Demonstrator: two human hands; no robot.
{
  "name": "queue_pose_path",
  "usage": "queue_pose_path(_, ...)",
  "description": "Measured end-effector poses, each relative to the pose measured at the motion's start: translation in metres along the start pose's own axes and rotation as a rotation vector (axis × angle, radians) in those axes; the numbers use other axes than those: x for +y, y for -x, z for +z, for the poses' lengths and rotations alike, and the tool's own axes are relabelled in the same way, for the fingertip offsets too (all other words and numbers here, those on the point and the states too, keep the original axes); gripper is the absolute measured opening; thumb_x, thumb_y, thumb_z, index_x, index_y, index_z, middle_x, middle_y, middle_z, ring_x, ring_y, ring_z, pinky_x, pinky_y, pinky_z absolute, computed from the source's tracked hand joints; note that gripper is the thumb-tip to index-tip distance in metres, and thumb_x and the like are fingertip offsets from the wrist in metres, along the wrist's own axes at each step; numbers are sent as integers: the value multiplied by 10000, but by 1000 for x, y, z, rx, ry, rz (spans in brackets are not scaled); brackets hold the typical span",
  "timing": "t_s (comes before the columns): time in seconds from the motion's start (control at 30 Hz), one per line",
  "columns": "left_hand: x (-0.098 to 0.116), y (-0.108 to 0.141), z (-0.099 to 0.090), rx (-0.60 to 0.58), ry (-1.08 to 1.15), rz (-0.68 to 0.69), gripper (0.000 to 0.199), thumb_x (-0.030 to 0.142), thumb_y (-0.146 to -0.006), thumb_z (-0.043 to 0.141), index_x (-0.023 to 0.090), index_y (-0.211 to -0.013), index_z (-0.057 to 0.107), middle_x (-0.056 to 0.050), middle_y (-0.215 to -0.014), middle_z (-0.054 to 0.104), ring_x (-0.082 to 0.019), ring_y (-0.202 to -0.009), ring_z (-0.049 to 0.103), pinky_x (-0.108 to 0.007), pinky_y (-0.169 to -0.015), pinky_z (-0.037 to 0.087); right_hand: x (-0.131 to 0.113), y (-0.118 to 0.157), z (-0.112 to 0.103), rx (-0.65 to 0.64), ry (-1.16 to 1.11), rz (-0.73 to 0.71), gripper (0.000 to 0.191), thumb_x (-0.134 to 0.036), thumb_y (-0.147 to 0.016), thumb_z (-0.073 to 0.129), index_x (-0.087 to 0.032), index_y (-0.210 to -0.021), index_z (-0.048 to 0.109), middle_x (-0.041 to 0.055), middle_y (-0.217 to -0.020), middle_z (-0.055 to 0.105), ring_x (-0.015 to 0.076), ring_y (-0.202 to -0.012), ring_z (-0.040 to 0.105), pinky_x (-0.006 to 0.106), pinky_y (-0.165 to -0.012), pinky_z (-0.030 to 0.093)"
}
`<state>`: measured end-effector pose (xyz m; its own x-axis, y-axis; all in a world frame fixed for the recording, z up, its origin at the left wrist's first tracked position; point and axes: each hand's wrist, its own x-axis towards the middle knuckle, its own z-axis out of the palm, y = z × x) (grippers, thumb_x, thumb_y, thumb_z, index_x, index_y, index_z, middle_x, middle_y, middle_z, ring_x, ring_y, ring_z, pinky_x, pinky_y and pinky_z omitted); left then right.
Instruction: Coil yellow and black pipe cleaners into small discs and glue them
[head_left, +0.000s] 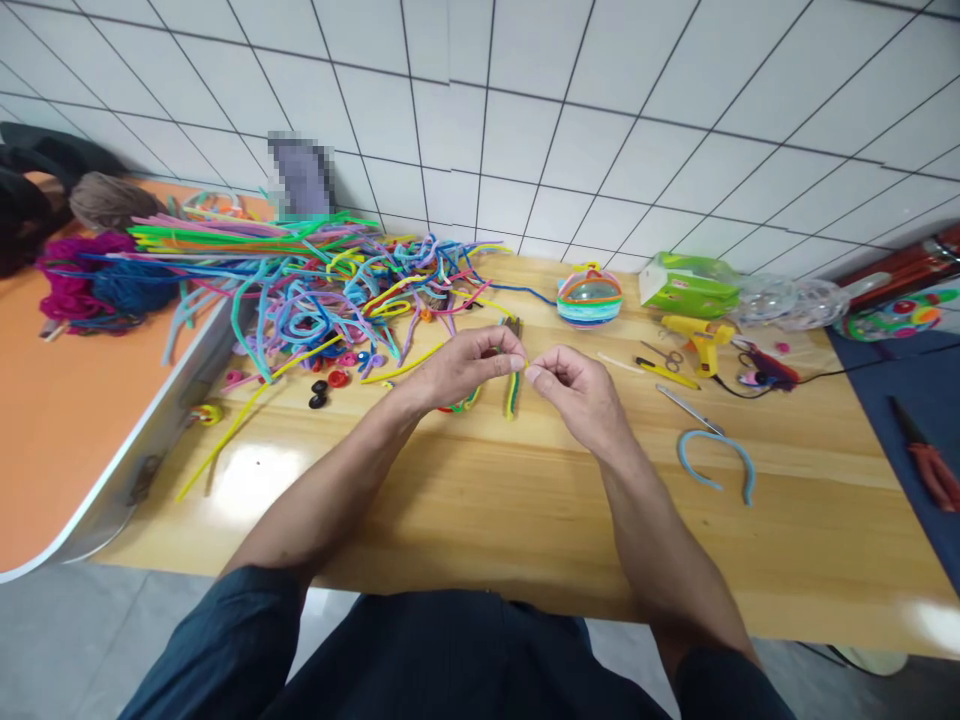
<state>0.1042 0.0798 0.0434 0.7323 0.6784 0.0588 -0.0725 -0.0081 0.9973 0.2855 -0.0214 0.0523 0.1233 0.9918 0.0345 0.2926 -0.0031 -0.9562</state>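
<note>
Over the middle of the table, my left hand and my right hand meet fingertip to fingertip, both pinched. A small bit of yellow pipe cleaner shows between the fingertips; most of it is covered. Just below the left fingers are green-and-yellow pipe cleaners; I cannot tell whether they join the held piece. Partly behind my left wrist lies a curved multicoloured pipe cleaner piece. Behind the hands sits a round form wrapped in rainbow-coloured pipe cleaners.
To the left spreads a tangled heap of pipe cleaners, with black buttons in front. On the right lie a yellow glue gun, scissors, a yellow cutter knife, a pen and a bent blue pipe cleaner.
</note>
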Motion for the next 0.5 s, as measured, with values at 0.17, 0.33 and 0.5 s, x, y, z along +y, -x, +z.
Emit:
queue_pose_path(0.17,-12,3,33,208,382,-92,554,613,-694,953,178,-850,648,85,-643,465,-54,-521,309,-219,-499,232,9,-1,15,149,-55,-31,255,-466,-880,723,-237,-813,633,-45,-675,588,127,-615,470,289,-604,383)
queue_pose_path(0.33,-22,0,45,284,540,-145,538,618,-705,932,196,-874,643,80,-642,472,-58,-493,321,-221,-480,229,16,-6,13,144,-81,15,298,-506,-853,744,-241,-796,620,-41,-680,587,132,-629,480,289,-623,407)
queue_pose_path(0.5,-9,-2,10,106,145,-52,476,580,-773,908,172,-955,744,34,-756,601,-77,-583,405,-238,-545,306,9,-7,-4,-11,-78,62,298,-485,-837,760,-237,-758,614,-66,-624,486,115,-589,383,283,-583,345)
